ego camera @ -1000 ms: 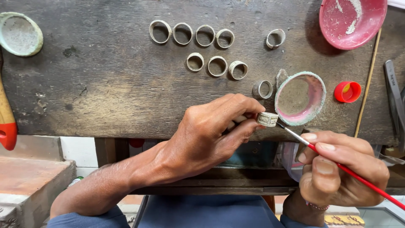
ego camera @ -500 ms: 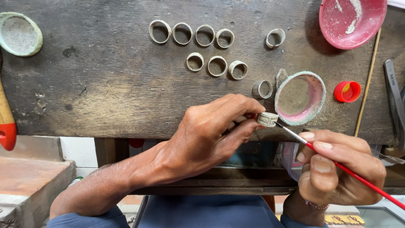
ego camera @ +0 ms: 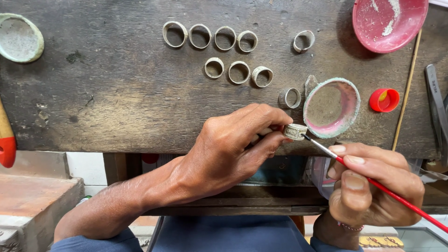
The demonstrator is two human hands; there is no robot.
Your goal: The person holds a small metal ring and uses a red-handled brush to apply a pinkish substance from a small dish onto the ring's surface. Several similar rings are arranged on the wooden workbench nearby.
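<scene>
Head view: left hand point(ego camera: 233, 149) reaches in from lower left, forearm angled up-right, knuckles up, fingertips pinched on a small metal ring point(ego camera: 295, 131) held just at the near edge of the dark wooden bench point(ego camera: 116, 102). Right hand point(ego camera: 373, 186) sits lower right, fingers curled around a red-handled brush point(ego camera: 382, 187) — tip touching the ring's side. Just beyond: a pink-lined dish point(ego camera: 332, 107), loose rings point(ego camera: 224, 51) in rows, red cap point(ego camera: 384, 100).
</scene>
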